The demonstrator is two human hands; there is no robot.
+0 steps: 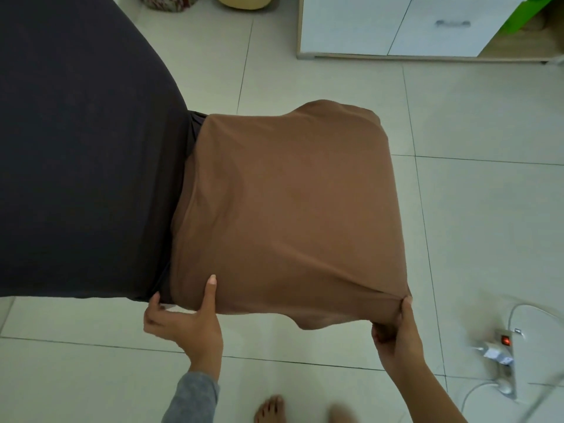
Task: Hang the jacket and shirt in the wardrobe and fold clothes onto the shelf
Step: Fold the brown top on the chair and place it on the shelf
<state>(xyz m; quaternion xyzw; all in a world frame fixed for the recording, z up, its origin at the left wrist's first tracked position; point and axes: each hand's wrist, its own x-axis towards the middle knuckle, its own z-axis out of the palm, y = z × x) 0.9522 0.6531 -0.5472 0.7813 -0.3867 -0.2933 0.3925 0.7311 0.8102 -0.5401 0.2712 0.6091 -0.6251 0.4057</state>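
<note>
Brown garment (pixel 290 203) held out above tiled floor (pixel 488 178), left edge beside a dark navy surface (pixel 76 148), 2 hands holding it, left hand (pixel 186 319) pinching near-left corner, right hand (pixel 396 331) gripping near-right corner, power strip (pixel 503 346) at right.

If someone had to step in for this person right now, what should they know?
The left hand grips the near left edge of the brown garment, thumb on top.
The right hand pinches its near right corner.
The garment is held spread above the tiled floor, its left side against a dark blue surface.
Done: cannot tell.
Left: finish folding it and shelve it; a white cabinet stands ahead.
</note>
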